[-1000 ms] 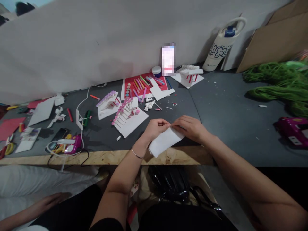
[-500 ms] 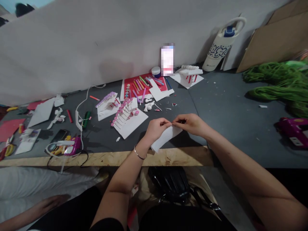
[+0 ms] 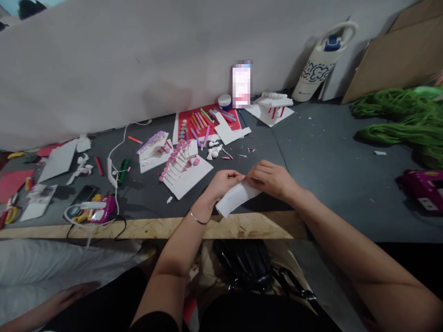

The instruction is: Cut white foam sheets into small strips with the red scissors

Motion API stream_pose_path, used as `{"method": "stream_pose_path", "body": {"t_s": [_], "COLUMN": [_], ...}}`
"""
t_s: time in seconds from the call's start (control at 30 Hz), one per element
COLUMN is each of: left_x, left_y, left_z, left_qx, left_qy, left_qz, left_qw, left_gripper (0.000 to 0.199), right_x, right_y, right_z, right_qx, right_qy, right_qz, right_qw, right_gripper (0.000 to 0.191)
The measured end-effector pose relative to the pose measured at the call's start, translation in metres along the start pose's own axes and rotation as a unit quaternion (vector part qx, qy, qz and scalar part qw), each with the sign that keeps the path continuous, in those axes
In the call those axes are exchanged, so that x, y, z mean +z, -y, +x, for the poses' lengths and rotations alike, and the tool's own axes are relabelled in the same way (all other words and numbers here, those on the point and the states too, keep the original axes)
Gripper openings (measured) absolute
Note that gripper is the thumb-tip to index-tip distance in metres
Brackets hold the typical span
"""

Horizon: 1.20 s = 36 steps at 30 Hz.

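Observation:
A white sheet of paper or thin board (image 3: 236, 199) is held slanted above the table's front edge. My left hand (image 3: 224, 183) pinches its upper edge near the middle, thumb and fingers pressed together. Close beside it, my right hand (image 3: 269, 177) has its fingers curled over the same upper edge and covers the sheet's right end. The two hands' fingertips nearly meet; anything small between them is hidden. To the left stands a white model with pink discs on sticks (image 3: 187, 177), and a similar one with purple discs (image 3: 152, 152) sits behind it.
Markers (image 3: 204, 119) lie on a red sheet at the back, near a jar (image 3: 224, 102) and a propped phone (image 3: 241, 85). A bottle (image 3: 313, 71), green yarn (image 3: 391, 110) and a purple device (image 3: 424, 189) are right. Another person's hand (image 3: 78, 291) rests lower left.
My right hand's fingers have folded further over the sheet's upper edge and the hand has turned more knuckles-up. The sheet has tilted, showing more of its face. My left hand has shifted slightly.

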<state>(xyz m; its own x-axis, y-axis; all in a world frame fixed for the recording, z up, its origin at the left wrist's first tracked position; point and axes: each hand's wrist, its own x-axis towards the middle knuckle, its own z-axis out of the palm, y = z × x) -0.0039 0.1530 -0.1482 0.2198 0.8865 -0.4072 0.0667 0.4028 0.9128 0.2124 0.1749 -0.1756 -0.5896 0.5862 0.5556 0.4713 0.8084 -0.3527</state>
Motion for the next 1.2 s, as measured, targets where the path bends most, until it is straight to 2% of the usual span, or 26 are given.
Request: {"method": "stream_pose_path", "body": {"t_s": [0.07,0.2,0.3,0.43,0.53,0.7,0.87,1.03,1.2], "left_x": [0.000,0.001,0.003,0.007,0.008,0.010,0.012,0.011,0.001], "left_y": [-0.001,-0.002,-0.003,-0.002,0.000,0.002,0.005,0.004,-0.006], "left_z": [-0.001,-0.002,-0.004,-0.007,-0.008,-0.007,-0.007,-0.005,-0.005], "left_qx": [0.001,0.020,0.047,0.099,0.121,0.146,0.147,0.140,0.101], "left_qy": [0.007,0.003,-0.021,-0.041,-0.044,-0.043,-0.049,-0.045,0.019], "left_qz": [-0.004,0.018,0.065,0.154,0.202,0.236,0.268,0.257,0.195], "left_qw": [1.000,1.000,0.997,0.982,0.971,0.960,0.951,0.955,0.976], "left_gripper": [0.034,0.020,0.013,0.008,0.008,0.007,0.009,0.010,0.019], "right_x": [-0.001,-0.002,-0.002,-0.002,-0.003,-0.008,-0.013,-0.018,-0.025], "right_y": [0.001,0.003,0.003,0.001,-0.002,-0.006,-0.006,-0.005,-0.002], "right_z": [-0.002,-0.005,-0.004,-0.001,0.000,0.002,0.003,0.006,0.012], "right_qx": [-0.013,-0.014,0.064,0.197,0.243,0.275,0.268,0.289,0.324], "right_qy": [0.015,0.018,0.025,0.070,0.089,0.108,0.122,0.129,0.163], "right_qz": [-0.019,-0.006,0.073,0.184,0.231,0.271,0.272,0.275,0.361], "right_qw": [1.000,1.000,0.995,0.960,0.938,0.916,0.916,0.908,0.859], "right_gripper": [0.033,0.030,0.024,0.028,0.030,0.028,0.028,0.029,0.036]}}
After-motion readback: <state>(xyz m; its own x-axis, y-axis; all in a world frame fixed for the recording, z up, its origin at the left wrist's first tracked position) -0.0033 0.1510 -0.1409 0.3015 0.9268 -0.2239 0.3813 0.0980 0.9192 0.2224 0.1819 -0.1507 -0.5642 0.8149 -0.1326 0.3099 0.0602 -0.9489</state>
